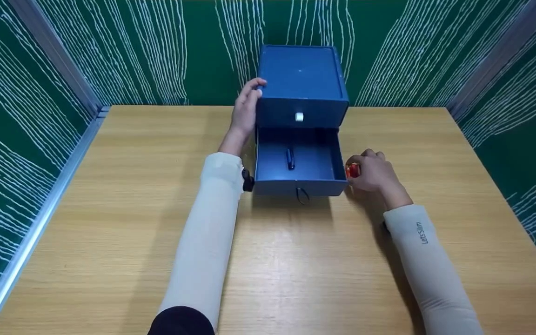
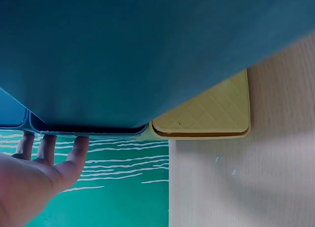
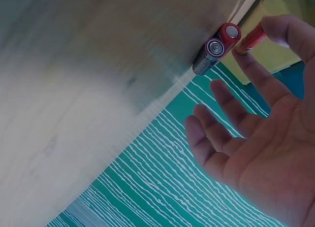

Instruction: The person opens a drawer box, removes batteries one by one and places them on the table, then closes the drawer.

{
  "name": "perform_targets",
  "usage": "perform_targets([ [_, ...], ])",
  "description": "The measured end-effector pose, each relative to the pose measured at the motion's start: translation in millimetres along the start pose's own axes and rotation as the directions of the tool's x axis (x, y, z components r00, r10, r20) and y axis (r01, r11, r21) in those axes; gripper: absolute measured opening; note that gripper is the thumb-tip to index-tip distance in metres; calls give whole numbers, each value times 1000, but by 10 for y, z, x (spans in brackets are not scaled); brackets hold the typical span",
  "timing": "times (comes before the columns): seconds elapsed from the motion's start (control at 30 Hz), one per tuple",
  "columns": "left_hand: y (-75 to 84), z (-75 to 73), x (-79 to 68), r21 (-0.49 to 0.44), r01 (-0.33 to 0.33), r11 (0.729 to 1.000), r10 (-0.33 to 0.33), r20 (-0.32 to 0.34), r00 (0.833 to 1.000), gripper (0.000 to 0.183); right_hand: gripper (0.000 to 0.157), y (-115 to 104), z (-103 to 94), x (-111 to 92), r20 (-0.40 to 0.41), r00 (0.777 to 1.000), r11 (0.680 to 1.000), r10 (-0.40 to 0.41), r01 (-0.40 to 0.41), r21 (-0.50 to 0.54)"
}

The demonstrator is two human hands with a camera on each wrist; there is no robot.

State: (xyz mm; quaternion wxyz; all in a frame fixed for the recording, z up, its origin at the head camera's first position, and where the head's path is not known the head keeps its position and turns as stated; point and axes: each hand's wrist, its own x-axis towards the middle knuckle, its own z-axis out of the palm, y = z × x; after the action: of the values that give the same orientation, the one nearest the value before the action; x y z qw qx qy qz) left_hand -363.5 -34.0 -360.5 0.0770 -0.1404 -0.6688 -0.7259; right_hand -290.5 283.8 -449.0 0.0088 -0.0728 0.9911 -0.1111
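A blue drawer cabinet (image 1: 301,72) stands at the table's back edge, its middle drawer (image 1: 321,163) pulled out. A small dark blue cylinder (image 1: 290,159), its kind unclear, lies inside that drawer. My left hand (image 1: 245,109) rests against the cabinet's left side; in the left wrist view its fingers (image 2: 78,148) touch the frame's edge, fairly straight. Just right of the drawer front, my right hand (image 1: 374,171) pinches a red-orange battery (image 3: 252,38) between thumb and index finger, the other fingers loosely bent. Beside it on the table are two more batteries, one dark (image 3: 208,55) and one red-topped (image 3: 230,32).
Below the open drawer the cabinet has a yellow section (image 2: 206,109). The upper drawer is closed and has a white knob (image 1: 299,117); a dark loop (image 1: 302,195) hangs from the open drawer's front. Green walls with white streaks (image 1: 147,51) enclose the wooden table (image 1: 291,270).
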Motion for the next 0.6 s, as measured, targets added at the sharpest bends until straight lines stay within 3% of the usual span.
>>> perform_targets([
  [0.4,203,27,-113,31,22,999,-22,1,1000,28,48,-3,20,29,24,999,1000,26,-26,11],
  [0.6,192,27,-113,20,9,1000,-10,3,1000,28,54,4,27,40,57,998,999,31,-32,6],
])
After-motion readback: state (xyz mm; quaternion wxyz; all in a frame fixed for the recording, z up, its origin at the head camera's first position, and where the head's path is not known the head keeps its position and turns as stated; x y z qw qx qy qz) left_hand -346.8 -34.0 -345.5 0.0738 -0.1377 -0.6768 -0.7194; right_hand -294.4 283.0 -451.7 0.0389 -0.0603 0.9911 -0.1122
